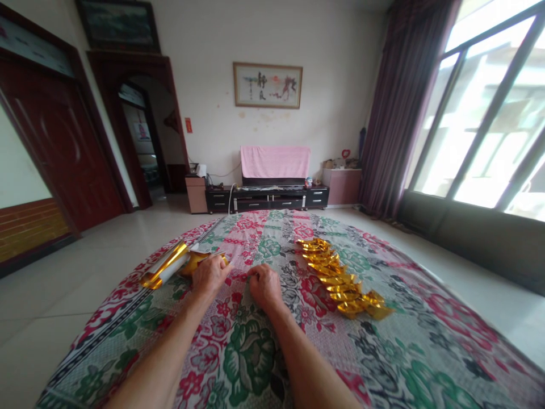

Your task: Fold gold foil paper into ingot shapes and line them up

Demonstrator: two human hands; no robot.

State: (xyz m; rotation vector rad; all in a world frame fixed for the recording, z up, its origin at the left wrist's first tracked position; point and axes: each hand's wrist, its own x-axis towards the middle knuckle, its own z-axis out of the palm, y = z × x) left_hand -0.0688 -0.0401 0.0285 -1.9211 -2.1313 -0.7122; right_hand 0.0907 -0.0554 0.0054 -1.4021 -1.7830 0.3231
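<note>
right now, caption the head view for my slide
Two hands over a flowered cloth, with a shiny gold roll at left and a row of gold pieces at right.

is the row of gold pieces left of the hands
No, the row of gold pieces lies on the tablecloth to the right of the right hand.

Daylight's pouring through the window (483, 130) past the right edge of the counter (451, 363), totally blown out. The doorway (154, 147) beyond the far left edge is pretty dim. Gold foil pieces (340, 280) glint, everything's kinda soft, wide-angle stretch warps the sides.
</note>
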